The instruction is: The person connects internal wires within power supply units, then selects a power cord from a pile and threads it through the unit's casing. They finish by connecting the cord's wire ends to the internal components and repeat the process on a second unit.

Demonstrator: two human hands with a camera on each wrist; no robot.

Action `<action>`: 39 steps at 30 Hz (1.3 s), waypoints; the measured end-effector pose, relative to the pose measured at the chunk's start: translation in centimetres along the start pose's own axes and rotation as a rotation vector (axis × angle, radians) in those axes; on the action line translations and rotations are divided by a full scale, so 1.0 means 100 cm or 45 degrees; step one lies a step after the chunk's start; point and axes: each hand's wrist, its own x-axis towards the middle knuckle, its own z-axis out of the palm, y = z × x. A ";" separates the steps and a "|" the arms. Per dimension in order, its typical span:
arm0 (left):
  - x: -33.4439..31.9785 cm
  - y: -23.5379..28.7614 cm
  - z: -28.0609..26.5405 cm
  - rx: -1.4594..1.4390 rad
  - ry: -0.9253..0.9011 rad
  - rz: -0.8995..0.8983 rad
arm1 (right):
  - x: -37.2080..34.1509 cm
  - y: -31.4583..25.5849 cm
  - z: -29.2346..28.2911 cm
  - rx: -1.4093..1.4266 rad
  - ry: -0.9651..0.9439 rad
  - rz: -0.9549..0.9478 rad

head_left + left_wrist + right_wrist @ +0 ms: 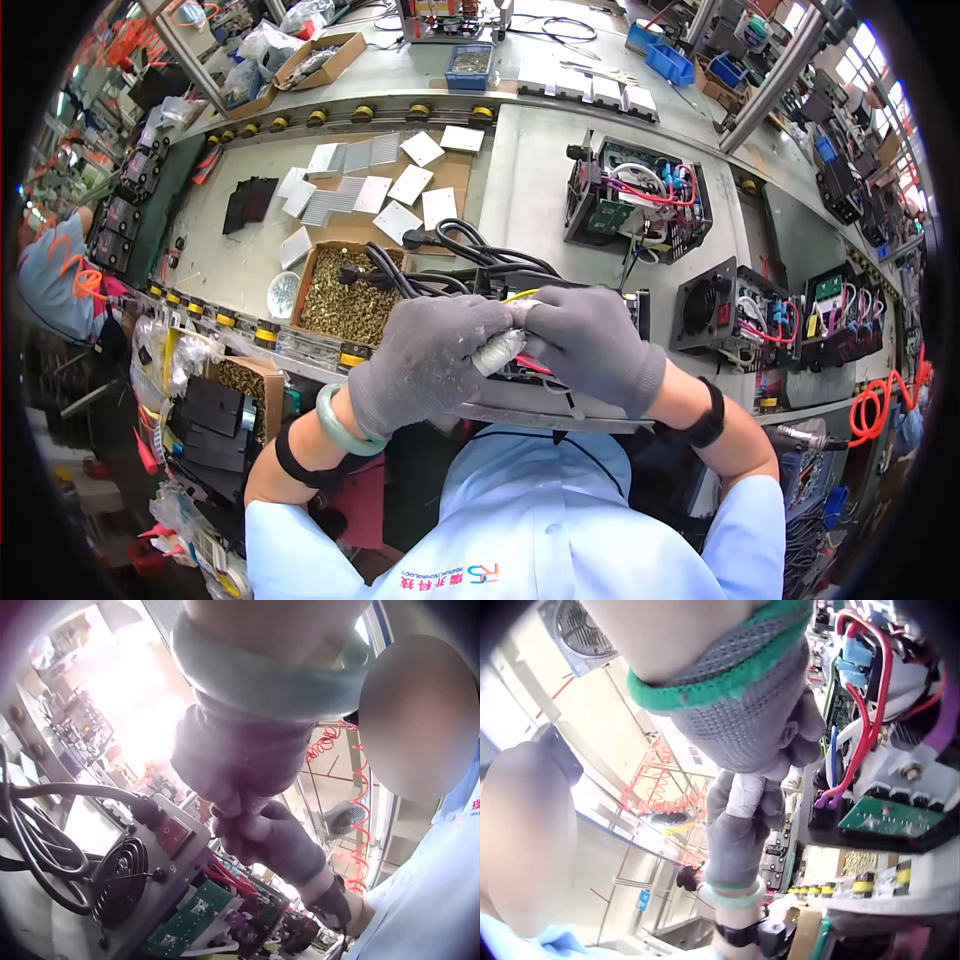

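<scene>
Two grey-gloved hands meet at the fingertips above the near edge of the bench. White tape (499, 352) is wrapped round a digit of the left hand (425, 355), and the same tape (745, 795) shows in the right wrist view. The right hand (595, 345) has its fingers curled and pinches whitish wrapping (520, 312) at the left hand's fingertips. Left fingers are bent, but whether they grip anything is hidden. In the left wrist view, the left hand (240, 761) is above the right hand (274, 840), beside a device with a red switch (174, 835).
Beyond the hands lie black cables (470, 250). A box of small brass-coloured parts (345, 300) stands left, with metal plates (410, 185) behind it. Open electronic units (640, 200) stand to the right, near another with a fan (705, 310). A red coiled hose (875, 410) hangs far right.
</scene>
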 end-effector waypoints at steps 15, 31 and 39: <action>-0.032 -0.028 -0.001 0.169 -0.393 -0.443 | -0.003 0.006 0.011 -0.429 -0.241 -0.176; -0.038 -0.046 0.006 0.066 -0.514 -0.365 | -0.006 0.013 0.002 -0.404 -0.343 -0.280; -0.039 -0.048 0.010 0.076 -0.495 -0.303 | -0.008 0.016 0.007 -0.442 -0.340 -0.331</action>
